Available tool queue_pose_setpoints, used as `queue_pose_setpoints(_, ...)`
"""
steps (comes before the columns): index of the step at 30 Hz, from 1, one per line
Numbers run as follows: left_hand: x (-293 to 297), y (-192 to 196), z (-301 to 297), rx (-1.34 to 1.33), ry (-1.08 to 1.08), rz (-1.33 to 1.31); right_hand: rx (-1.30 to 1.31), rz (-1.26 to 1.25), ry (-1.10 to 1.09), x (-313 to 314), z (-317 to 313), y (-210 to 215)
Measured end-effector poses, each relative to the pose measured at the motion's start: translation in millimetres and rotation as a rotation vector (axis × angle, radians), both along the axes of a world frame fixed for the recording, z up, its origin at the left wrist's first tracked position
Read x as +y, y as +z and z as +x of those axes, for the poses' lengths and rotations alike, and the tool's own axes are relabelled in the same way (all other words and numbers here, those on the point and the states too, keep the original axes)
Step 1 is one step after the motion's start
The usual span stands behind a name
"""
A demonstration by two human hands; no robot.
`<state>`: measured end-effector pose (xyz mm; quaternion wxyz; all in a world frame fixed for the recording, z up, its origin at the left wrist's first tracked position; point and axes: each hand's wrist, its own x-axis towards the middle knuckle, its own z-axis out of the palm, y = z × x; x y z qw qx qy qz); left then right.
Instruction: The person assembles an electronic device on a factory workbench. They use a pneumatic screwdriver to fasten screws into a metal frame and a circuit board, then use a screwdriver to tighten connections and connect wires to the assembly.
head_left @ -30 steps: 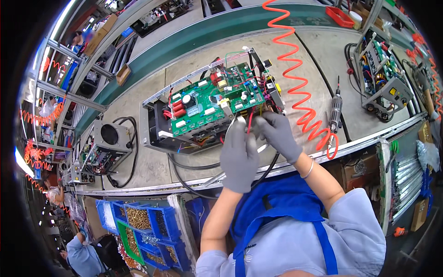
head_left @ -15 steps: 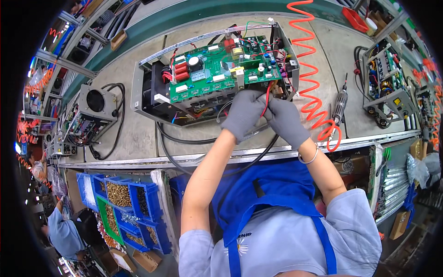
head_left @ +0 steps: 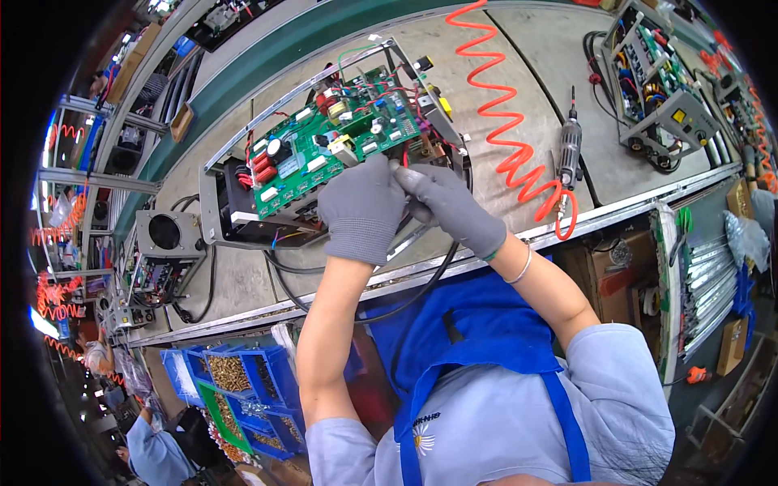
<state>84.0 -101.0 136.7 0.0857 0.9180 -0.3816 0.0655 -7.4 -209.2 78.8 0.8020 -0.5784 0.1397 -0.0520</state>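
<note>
An open-framed electrical unit [head_left: 207,202] lies on the bench, a green circuit board [head_left: 304,174] across its top. My two grey-gloved hands meet at its near right edge. My left hand [head_left: 361,206] is closed against the board's near side, its fingertips mostly hidden. My right hand [head_left: 454,206] has thumb and fingers pinched beside the left fingertips. A red wire [head_left: 406,155] comes down from the unit to that pinch. Whatever the left fingers grip is out of sight. A black cable [head_left: 429,287] loops below my hands over the bench edge.
A coiled orange air hose [head_left: 502,117] runs to a power screwdriver [head_left: 570,150] on the right. Similar units stand at the far right [head_left: 681,121] and left [head_left: 166,235]. Blue bins [head_left: 267,377] of small brass parts sit below the bench. Another person [head_left: 158,454] is at lower left.
My view has turned, so the bench appears tilted. My right fingers have come closer to my left ones, and less of the red wire shows between them.
</note>
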Motion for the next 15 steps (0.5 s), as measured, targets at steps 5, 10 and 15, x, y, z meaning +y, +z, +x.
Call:
queue_pose_setpoints(5, -0.2, 0.3, -5.6, 0.170, -0.036, -0.262, -0.150, -0.150, -0.171, -4.7, -7.5, -35.2)
queue_pose_setpoints(10, -30.5, -3.1, -31.9, 0.799, 0.051, -0.836, -0.225, -0.327, -0.291, -3.9, 5.7, -61.7)
queue_pose_setpoints(15, -41.8, -28.2, -33.8, 0.299, -0.110, -0.631, -0.197, -0.298, -0.395, 2.7, 14.4, -74.4)
